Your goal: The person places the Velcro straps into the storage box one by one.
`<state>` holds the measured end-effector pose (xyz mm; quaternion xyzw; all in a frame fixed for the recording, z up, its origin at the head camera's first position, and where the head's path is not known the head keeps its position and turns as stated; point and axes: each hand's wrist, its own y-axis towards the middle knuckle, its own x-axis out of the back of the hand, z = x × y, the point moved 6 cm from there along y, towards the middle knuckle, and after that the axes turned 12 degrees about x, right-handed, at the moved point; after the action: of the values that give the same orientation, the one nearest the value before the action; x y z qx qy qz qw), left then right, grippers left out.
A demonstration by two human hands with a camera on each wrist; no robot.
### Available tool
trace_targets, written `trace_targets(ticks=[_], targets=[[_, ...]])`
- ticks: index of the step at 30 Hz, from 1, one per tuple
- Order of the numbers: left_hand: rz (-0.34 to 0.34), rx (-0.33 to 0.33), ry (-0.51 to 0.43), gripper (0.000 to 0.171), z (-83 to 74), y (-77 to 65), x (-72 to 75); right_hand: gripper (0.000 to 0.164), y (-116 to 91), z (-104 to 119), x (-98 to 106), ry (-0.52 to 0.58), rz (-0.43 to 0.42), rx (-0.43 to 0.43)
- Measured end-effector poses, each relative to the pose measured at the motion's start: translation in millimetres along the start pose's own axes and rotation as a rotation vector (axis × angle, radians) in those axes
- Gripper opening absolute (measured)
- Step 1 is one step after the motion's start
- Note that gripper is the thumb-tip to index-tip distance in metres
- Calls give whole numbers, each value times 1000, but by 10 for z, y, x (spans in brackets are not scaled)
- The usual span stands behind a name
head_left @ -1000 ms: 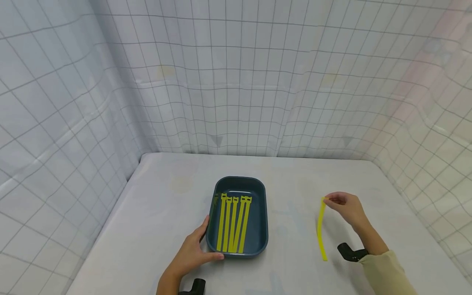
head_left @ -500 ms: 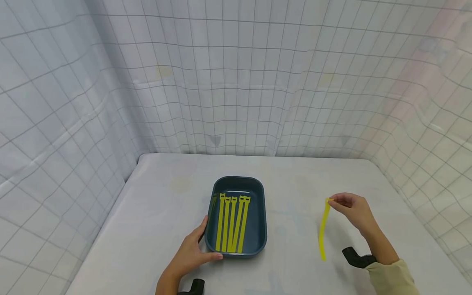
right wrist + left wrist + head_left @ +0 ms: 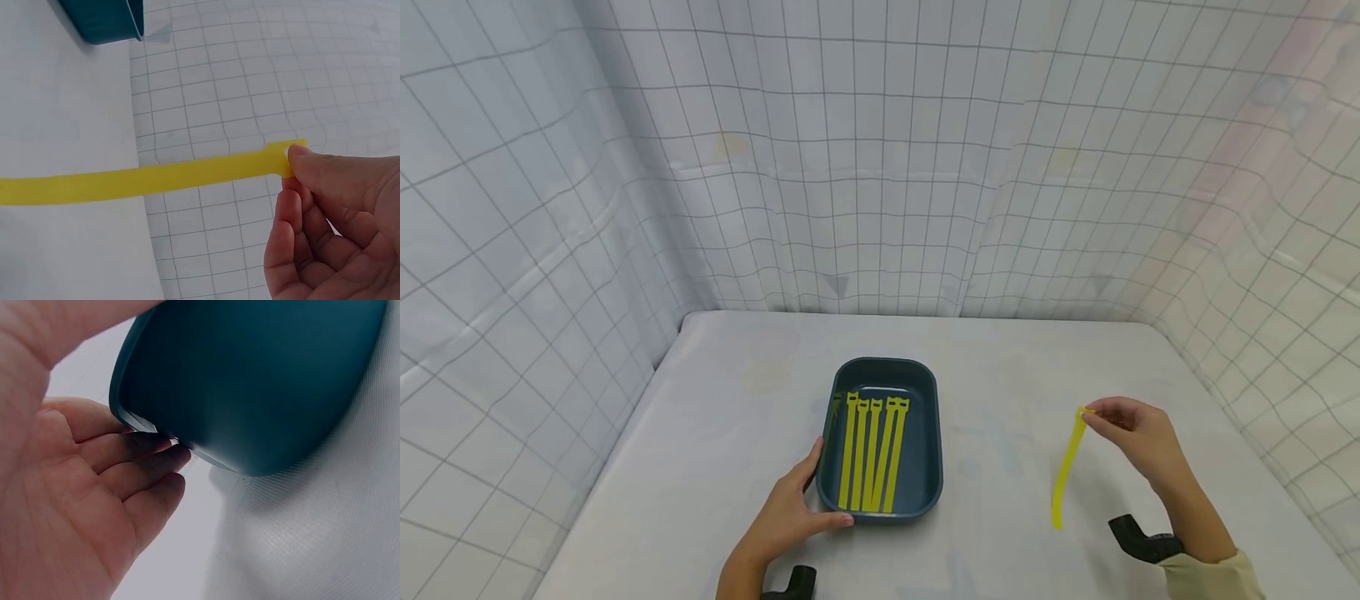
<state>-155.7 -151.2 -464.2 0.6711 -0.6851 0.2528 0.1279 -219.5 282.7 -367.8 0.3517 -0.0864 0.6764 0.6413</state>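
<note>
A yellow hook-and-loop cable tie [image 3: 1066,472] hangs from my right hand [image 3: 1138,437], its wide slotted head pinched between thumb and fingertips. In the right wrist view the strap [image 3: 144,181] stretches away to the left, with the thumb over its head. My left hand [image 3: 790,508] holds the near left corner of a dark teal tray [image 3: 925,487], thumb at the front rim and fingers along the left side. The left wrist view has the fingertips [image 3: 169,487] against the tray's outer wall. Inside the tray, several yellow cable ties [image 3: 871,458] lie side by side, heads toward the far end.
A white-covered table [image 3: 1000,358] carries the tray near its middle. White grid-patterned curtains [image 3: 880,167] enclose the back and both sides. Black camera mounts [image 3: 1142,546] sit on the wrists.
My right hand has drawn to the right and slightly toward me with the cable tie, which now slants more. The left hand and the tray hold their place.
</note>
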Motion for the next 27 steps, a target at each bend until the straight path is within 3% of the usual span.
trace_targets(ticks=[17,27], targets=[[-5,8,5,119,2,-3,6,25,-175,190,92,-2,-18,35],[1,-5,-9,119,-9,-11,5,19,-257,331,209,73,-63,65]])
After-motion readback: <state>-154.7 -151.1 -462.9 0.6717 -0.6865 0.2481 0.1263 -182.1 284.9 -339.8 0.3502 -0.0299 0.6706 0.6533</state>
